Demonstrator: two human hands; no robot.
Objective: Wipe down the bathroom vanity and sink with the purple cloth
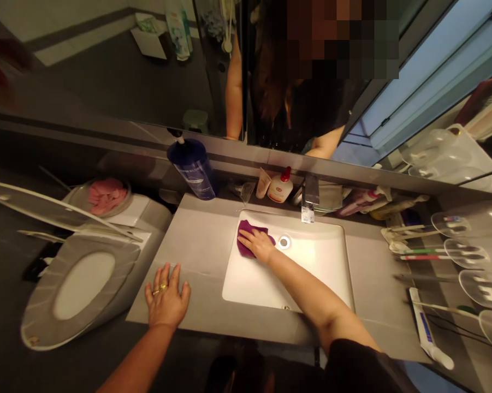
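My right hand (260,245) presses a folded purple cloth (243,250) against the left wall of the white sink (249,283), just left of the round drain (284,242). Its fingers lie over the cloth and grip it. On the grey countertop (200,234), left of the sink, my left hand (169,299) rests flat with its fingers spread, a ring on one of them. Behind the sink stands the faucet (310,196), its spout pointing over the basin.
A large blue pump bottle (194,169), a tube (263,183) and a white bottle with a red cap (280,186) line the back edge. Toothbrush holders (467,254) and a toothpaste tube (425,327) are at right. A toilet (39,305) with its lid raised stands left; a mirror spans the back.
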